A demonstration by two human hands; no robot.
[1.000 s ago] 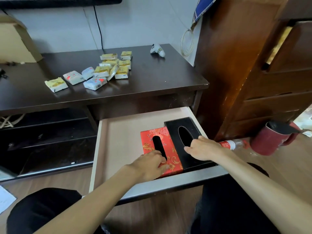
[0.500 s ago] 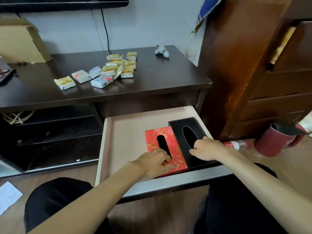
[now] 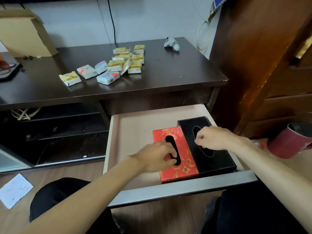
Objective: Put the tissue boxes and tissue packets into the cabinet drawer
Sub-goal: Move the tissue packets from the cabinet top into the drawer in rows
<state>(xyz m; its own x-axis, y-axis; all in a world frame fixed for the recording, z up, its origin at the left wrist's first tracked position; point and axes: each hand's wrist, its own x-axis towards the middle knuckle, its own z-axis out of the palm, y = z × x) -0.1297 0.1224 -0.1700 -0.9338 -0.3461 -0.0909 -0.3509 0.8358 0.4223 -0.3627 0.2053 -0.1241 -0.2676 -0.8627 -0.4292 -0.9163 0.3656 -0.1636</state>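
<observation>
The cabinet drawer (image 3: 168,191) stands pulled out. In its right part a red floral tissue box (image 3: 184,168) and a black tissue box (image 3: 217,161) lie side by side, touching. My left hand (image 3: 155,157) sits on the red box, its fingertips curled at the edge of the dark slot. Just above the black box's oval slot, my right hand (image 3: 212,137) hovers in a loose fist, holding nothing. Several small tissue packets (image 3: 108,77), yellow, white and blue, lie scattered on the dark cabinet top (image 3: 168,73).
A white controller (image 3: 171,43) lies at the back right of the top, and a cardboard box (image 3: 23,34) at the back left. A tall wooden dresser (image 3: 270,65) stands close on the right, with a red mug (image 3: 290,142) on the floor. A paper sheet (image 3: 14,190) lies lower left.
My right hand has lifted off the black box's near edge and curled into a fist over its slot. My left hand has slid slightly left on the red box. Both boxes stay put.
</observation>
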